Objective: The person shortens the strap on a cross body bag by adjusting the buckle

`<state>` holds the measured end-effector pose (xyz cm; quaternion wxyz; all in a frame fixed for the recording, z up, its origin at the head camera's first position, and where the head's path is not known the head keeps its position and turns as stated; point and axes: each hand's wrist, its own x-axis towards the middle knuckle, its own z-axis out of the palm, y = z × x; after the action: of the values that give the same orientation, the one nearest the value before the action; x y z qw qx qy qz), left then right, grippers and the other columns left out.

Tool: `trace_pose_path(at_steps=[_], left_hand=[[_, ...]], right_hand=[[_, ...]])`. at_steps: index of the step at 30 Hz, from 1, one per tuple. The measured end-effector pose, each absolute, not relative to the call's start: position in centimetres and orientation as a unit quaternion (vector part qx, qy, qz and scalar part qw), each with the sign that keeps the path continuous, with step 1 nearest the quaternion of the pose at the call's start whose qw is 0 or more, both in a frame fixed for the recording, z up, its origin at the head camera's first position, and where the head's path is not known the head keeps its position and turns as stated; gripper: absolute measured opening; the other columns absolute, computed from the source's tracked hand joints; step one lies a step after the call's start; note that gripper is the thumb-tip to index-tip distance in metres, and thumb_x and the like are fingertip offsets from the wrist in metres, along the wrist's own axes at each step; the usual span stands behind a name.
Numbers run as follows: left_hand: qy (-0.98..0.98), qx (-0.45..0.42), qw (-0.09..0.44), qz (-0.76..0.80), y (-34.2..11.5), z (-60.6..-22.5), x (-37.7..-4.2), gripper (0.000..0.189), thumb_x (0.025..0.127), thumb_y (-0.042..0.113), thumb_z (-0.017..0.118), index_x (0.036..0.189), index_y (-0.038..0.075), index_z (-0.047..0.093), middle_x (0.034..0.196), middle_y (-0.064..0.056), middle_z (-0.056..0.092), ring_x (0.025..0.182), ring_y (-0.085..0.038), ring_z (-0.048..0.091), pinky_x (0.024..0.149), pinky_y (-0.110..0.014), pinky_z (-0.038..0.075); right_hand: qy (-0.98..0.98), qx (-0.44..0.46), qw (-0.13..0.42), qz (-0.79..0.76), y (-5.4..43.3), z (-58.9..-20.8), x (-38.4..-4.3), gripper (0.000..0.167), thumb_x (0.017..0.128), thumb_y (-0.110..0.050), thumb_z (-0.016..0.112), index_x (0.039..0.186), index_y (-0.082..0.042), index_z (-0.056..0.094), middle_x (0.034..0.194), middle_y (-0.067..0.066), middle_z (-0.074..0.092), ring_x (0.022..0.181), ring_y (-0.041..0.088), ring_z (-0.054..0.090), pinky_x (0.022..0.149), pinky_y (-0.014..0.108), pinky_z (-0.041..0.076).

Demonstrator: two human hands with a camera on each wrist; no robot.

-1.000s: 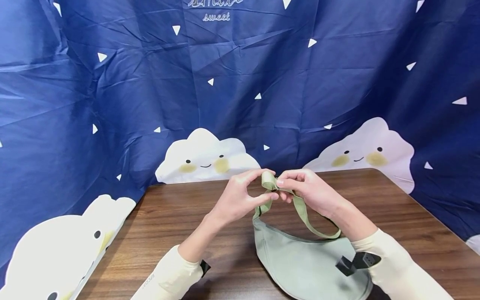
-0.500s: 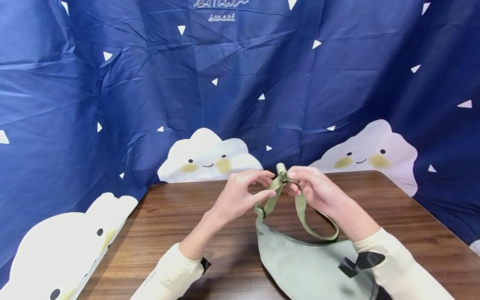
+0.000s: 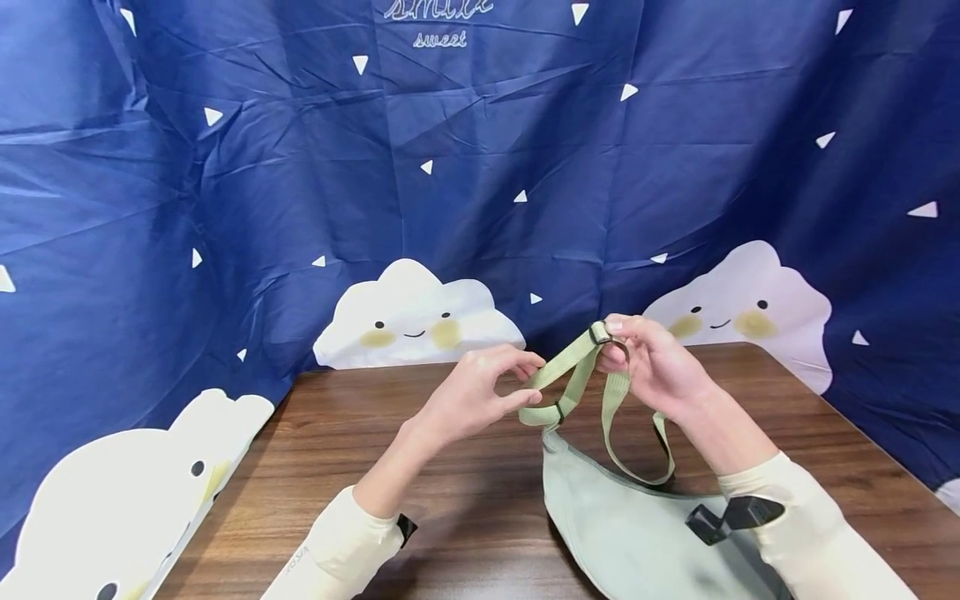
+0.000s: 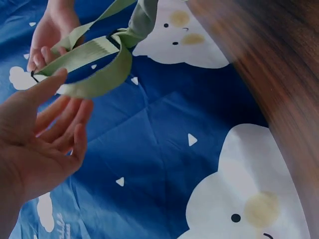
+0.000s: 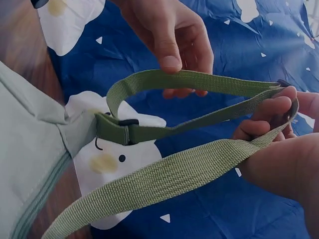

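Strap (image 5: 164,177) pinched by left hand (image 3: 480,390) and right hand (image 3: 663,371); head view alone shows sleeves (image 3: 341,537).

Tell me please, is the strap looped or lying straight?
Looped: the strap runs from the right hand past the left hand, then curves back.

Item count: one bag (image 3: 637,542), one strap (image 5: 159,174), two buckles (image 5: 130,122)
Also counted: one left hand (image 3: 472,396), one right hand (image 3: 662,364), two sleeves (image 3: 817,542), two black wrist devices (image 3: 750,512), one desk (image 3: 315,467), one cloth (image 3: 480,125). Head view shows three clouds (image 3: 416,321) with faces, one cut-off white patch (image 3: 951,495), two printed words (image 3: 440,39).
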<state>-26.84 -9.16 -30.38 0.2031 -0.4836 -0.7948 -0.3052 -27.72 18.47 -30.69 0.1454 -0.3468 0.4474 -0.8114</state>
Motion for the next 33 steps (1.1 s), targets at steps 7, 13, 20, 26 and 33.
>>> trace_pose_path(at_steps=[7,13,20,26,33], left_hand=[[-0.772,-0.477,0.243,-0.342,-8.3,-30.8,-26.4,0.044,0.091,0.022,0.081,0.128,0.005,0.064,0.117,-0.005,0.067,0.106,-0.017,0.064,0.097,-0.029,0.048],[-0.739,-0.488,0.232,-0.402,-7.9,-30.6,-25.6,0.037,0.091,0.018,0.080,0.123,0.005,0.068,0.115,0.000,0.068,0.107,-0.012,0.063,0.093,-0.028,0.053],[-0.738,-0.478,0.245,-0.409,-8.4,-29.9,-25.7,0.029,0.088,0.017,0.082,0.114,0.007,0.073,0.101,0.005,0.070,0.091,-0.008,0.065,0.082,-0.027,0.055],[-0.737,-0.479,0.237,-0.413,-8.4,-29.9,-25.7,0.028,0.086,0.017,0.083,0.110,0.007,0.073,0.099,0.006,0.070,0.088,-0.007,0.063,0.080,-0.029,0.056],[-0.741,-0.481,0.216,-0.416,-8.4,-30.2,-25.6,0.027,0.086,0.017,0.084,0.109,0.009,0.074,0.094,0.007,0.068,0.085,-0.010,0.063,0.081,-0.028,0.055]], right_hand=[[0.571,-0.319,0.089,-0.751,17.4,-30.8,-26.7,0.025,0.103,-0.003,0.047,0.086,-0.009,0.064,0.075,-0.001,0.053,0.064,0.014,0.041,0.068,0.023,0.040],[0.637,-0.342,0.109,-0.682,16.0,-31.1,-26.3,0.012,0.102,-0.009,0.059,0.096,-0.002,0.067,0.084,0.005,0.060,0.076,0.015,0.055,0.068,0.024,0.045],[0.670,-0.312,0.102,-0.666,17.1,-30.7,-26.4,0.014,0.102,-0.010,0.061,0.103,0.000,0.071,0.091,0.006,0.064,0.082,0.017,0.058,0.077,0.029,0.053],[0.706,-0.304,0.084,-0.634,17.5,-30.8,-26.7,0.014,0.100,-0.013,0.067,0.098,0.001,0.070,0.079,0.002,0.061,0.072,0.017,0.057,0.069,0.028,0.051],[0.716,-0.311,0.073,-0.621,16.4,-31.1,-26.4,0.017,0.098,-0.015,0.069,0.099,0.001,0.071,0.077,0.006,0.062,0.071,0.023,0.056,0.062,0.026,0.045]])
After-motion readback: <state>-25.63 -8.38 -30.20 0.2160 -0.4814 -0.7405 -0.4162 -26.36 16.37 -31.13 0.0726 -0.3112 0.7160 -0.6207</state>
